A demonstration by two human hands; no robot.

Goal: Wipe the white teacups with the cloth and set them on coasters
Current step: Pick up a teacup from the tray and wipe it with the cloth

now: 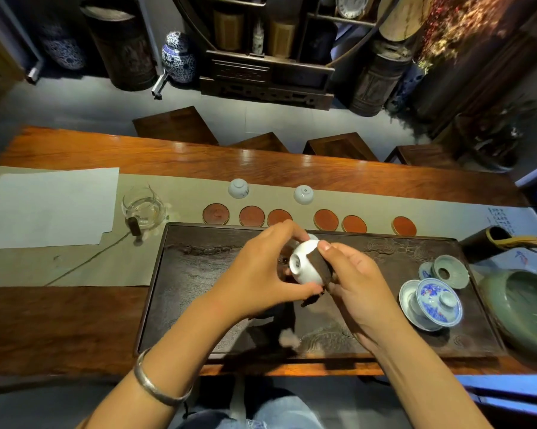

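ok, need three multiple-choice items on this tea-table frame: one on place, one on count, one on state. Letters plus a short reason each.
1. Where do the two upside-down white porcelain teacups stand?
A. On the round red-brown coasters
B. On the beige table runner beyond the coasters
C. On the dark carved tea tray

2. How many round red-brown coasters lie in the row?
A. Four
B. Six
C. Eight

3. What is happening to the white teacup over the tray?
A. Left hand holds it, right hand presses a dark brown cloth on it
B. It sits on a coaster
C. It lies alone on the tray

Answers:
1 B: both cups rest on the runner, apart from the coasters.
2 B: six discs line the far edge of the tray.
3 A: the left hand grips the cup while the right hand holds the cloth against its side.
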